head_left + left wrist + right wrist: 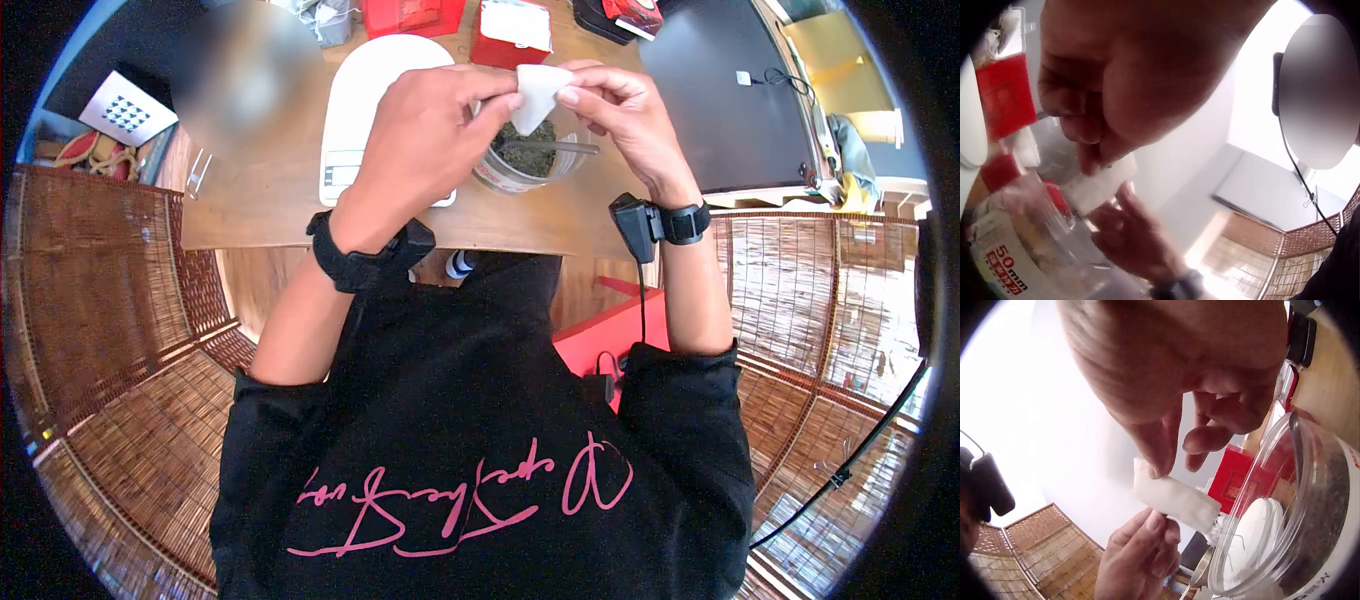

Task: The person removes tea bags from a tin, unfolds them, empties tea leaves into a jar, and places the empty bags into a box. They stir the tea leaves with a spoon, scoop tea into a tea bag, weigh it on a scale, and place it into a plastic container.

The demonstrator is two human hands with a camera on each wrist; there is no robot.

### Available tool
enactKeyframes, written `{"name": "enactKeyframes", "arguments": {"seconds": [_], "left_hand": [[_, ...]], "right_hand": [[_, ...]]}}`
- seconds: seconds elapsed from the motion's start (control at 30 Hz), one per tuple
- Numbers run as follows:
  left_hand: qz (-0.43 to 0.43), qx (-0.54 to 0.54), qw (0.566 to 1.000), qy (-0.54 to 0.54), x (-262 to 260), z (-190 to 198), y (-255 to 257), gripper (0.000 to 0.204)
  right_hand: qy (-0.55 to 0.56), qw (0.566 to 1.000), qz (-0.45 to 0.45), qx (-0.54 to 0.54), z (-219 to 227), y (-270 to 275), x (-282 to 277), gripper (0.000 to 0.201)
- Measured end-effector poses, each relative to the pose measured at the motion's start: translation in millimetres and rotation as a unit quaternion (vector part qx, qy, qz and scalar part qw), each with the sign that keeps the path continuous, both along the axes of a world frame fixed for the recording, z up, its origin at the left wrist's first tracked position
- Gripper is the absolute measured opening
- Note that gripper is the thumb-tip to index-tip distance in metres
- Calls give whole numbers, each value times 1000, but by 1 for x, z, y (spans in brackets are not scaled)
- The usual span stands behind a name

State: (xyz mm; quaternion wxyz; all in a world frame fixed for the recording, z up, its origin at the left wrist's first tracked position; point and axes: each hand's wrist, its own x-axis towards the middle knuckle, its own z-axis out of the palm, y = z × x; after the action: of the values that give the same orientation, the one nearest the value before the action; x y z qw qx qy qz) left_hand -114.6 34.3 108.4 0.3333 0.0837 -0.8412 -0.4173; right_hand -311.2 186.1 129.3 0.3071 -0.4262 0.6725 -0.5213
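Note:
Both hands hold a small white pouch, like an empty-looking tea bag [541, 92], over a clear plastic tub [497, 180]. My left hand [425, 130] pinches its left edge between thumb and fingers. On the other side, my right hand [630, 115] pinches the upper corner with thumb and forefinger. In the right wrist view the pouch [1175, 499] looks flat and slightly creased. Dark dried leaves [530, 157] fill part of the tub, and a metal spoon [575, 148] lies across them with its handle over the rim.
A white kitchen scale [345, 120] lies left of the tub on the wooden table [260, 220]. Behind stand a red box [512, 35] and a grey bag [328, 22]. A black panel [740, 110] with a cable is at the right.

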Motion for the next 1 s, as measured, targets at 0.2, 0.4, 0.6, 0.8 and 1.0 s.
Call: {"name": "enactKeyframes", "arguments": {"seconds": [0.2,0.4,0.6,0.8,1.0], "left_hand": [[14,-23,999,-37,-6,2,5,22],[60,-38,997,-38,-10,-2,1,22],[68,11,997,-26,-7,-5,1,22],[44,92,994,-27,7,-16,2,12],[12,45,998,-40,-5,-13,24,9]], "right_hand": [[99,994,-7,-52,-5,5,3,17],[148,988,5,-38,-5,2,-2,16],[108,993,-30,-35,-4,1,0,22],[25,998,-60,21,1,-17,-29,24],[4,997,-70,24,-4,-70,-70,21]]}}
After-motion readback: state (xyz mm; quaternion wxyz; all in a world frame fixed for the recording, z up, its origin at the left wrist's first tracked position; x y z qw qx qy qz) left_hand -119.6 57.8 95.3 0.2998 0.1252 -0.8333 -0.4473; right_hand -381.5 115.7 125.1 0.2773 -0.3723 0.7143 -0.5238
